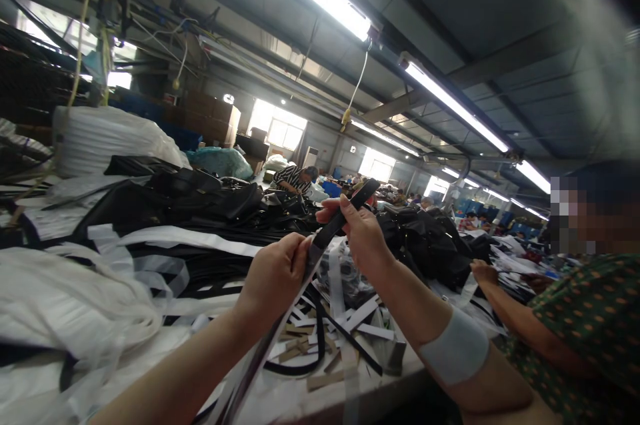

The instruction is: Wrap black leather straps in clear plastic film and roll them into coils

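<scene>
A long black strap (327, 230) runs slantwise between my two hands, raised over the worktable. My left hand (280, 269) is closed on its lower part, thumb pressed against the fingers. Near the upper end, my right hand (363, 231) pinches the same strap between thumb and fingers, and the tip sticks out beyond them. Below my left hand the strap carries on downward with a pale, shiny strip along it. Beneath my hands lie black strips (357, 343) and short white and brown pieces (295, 348).
White material (70, 305) is heaped at left, with a white band (195, 238) behind it. Black bags (200, 201) are piled along the table's far side. At right, close by, a co-worker in a dotted green top (595, 325) reaches over the table. Lamps hang overhead.
</scene>
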The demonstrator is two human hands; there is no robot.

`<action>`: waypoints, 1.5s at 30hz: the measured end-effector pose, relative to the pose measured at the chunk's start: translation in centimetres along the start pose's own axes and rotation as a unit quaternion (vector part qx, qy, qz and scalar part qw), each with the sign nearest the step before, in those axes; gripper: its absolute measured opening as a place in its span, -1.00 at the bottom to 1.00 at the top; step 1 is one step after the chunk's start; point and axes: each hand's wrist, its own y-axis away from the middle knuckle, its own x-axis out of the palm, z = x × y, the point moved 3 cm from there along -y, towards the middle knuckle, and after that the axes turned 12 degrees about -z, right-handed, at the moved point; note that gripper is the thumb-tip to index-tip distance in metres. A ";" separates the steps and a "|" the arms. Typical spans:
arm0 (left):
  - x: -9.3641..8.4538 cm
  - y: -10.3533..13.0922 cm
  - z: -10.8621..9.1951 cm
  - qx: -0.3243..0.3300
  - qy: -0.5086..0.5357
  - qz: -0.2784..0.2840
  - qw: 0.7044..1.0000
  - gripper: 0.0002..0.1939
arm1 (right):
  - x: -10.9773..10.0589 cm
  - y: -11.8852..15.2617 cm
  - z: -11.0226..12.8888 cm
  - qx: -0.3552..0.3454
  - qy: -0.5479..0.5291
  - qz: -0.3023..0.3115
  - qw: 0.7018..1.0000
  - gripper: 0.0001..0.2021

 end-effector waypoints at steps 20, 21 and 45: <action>0.5 -0.2 -0.9 0.012 -0.028 -0.033 0.999 -0.68 | -0.8 -1.5 1.9 -0.100 0.027 -0.036 0.994 -0.57; 0.5 -0.1 -0.8 0.013 -0.030 -0.032 0.999 -0.68 | -1.0 -1.7 2.0 -0.111 0.038 -0.036 0.992 -0.60; -1.8 -0.1 1.7 -0.053 0.143 -0.068 0.986 -0.61 | 4.7 11.0 -7.8 0.255 -0.010 0.359 0.898 -0.61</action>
